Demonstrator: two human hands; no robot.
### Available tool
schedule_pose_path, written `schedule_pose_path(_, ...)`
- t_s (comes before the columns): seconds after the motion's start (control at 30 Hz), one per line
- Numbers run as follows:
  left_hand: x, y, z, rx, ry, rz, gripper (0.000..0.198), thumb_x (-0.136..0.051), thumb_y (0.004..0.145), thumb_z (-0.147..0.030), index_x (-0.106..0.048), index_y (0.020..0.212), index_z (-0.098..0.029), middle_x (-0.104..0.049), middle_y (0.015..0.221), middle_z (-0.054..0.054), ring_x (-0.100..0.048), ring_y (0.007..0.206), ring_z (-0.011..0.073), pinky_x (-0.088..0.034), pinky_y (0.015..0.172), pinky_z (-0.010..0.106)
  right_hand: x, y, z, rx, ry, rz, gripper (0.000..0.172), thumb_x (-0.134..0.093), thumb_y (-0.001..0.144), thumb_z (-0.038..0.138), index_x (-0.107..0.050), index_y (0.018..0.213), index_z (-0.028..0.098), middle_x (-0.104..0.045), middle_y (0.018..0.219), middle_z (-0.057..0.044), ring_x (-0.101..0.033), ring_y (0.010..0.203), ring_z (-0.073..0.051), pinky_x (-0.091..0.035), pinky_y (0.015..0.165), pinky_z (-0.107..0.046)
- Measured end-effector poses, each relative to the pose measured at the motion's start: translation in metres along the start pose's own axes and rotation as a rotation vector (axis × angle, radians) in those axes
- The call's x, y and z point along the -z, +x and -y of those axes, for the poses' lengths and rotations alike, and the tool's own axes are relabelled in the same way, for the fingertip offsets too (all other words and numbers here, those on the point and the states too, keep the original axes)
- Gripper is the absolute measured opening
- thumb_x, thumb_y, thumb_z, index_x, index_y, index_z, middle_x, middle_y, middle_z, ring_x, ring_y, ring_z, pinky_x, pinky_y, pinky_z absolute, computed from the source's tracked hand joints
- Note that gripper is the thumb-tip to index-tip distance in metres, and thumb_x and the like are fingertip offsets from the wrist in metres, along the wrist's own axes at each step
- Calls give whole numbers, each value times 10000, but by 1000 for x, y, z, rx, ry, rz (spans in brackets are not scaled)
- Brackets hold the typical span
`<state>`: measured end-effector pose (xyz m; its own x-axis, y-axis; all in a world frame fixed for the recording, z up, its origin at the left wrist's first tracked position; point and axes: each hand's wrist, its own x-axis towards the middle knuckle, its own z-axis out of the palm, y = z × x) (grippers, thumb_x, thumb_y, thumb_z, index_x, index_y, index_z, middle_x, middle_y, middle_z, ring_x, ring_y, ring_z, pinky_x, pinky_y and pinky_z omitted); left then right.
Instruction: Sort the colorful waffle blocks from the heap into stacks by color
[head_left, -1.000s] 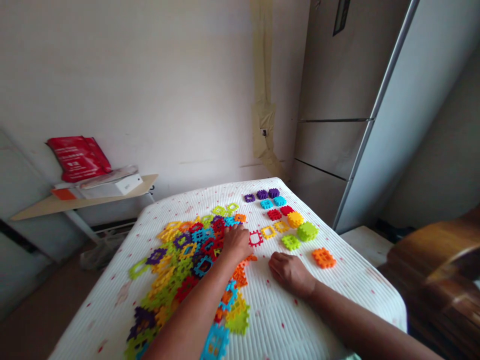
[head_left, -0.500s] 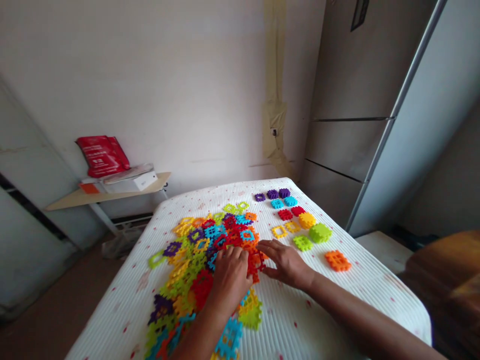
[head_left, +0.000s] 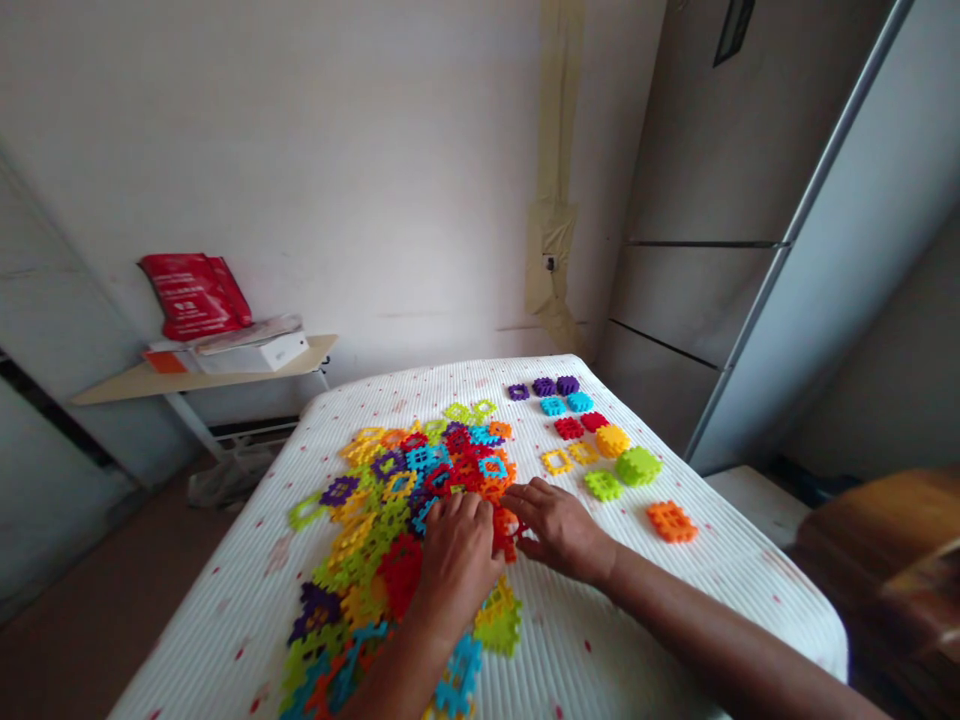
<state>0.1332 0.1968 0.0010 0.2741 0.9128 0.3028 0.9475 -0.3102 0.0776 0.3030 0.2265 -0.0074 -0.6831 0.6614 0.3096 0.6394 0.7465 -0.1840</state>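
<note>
A pile of colourful plastic waffle tiles [head_left: 390,500] covers the left half of the white quilted table top [head_left: 600,640]. My left hand [head_left: 456,556] lies on the pile's right edge, fingers curled down over red and orange tiles. My right hand [head_left: 559,525] faces it from the right, its fingers closed on a red and orange tile [head_left: 505,527] between both hands. Sorted stacks stand at the far right: purple [head_left: 545,386], blue [head_left: 566,404], red [head_left: 581,425], yellow [head_left: 594,446], green [head_left: 626,472] and one orange stack [head_left: 670,521].
A grey cabinet [head_left: 720,250] stands behind the table at the right. A low shelf [head_left: 202,368] at the left wall carries a red bag [head_left: 193,293] and a white box. A wooden piece of furniture [head_left: 885,560] is at the far right.
My left hand has pulled back from the far side of the pile to its near right edge. My right hand slid left and closed on a tile beside it. The view shifted slightly.
</note>
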Motion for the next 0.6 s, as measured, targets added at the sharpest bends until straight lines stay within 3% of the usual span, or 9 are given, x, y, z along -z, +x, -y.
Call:
schedule_pose_path(0.1,2,1,4,9,-32,-42,305,-626,713,-276,-592,1008,-205,-625,1036,74,-536,1004,255,-388,879,414,6,7,-13,2,1,5,505,-612,737,193,-502,1230,194,-611,1122,-77,-511,952,-205,-428,835,-325)
schedule_pose_path(0.23,2,2,26,88,-55,-199,454,-581,759,-292,-509,1198,-207,-612,1125,95,-551,1030,249,-413,882,387,18,28,-67,-167,-112,-21,522,-643,742,239,-514,1247,207,-627,1097,-74,-522,990,-211,-428,817,-295)
schedule_pose_path(0.4,-3,-6,60,161,-51,-353,321,-523,807,-311,-569,1110,-215,-641,1064,86,-578,987,242,-433,875,375,26,55,-134,-357,-308,151,535,-694,726,284,-547,1237,221,-630,1048,-91,-548,1006,-219,-422,787,-270)
schedule_pose_path(0.6,-10,-8,70,172,-40,-357,308,-499,813,-298,-583,1097,-213,-648,1050,83,-584,980,240,-447,869,369,12,67,-154,-373,-335,251,508,-718,706,376,-593,1180,245,-643,986,-83,-565,966,-226,-429,723,-262)
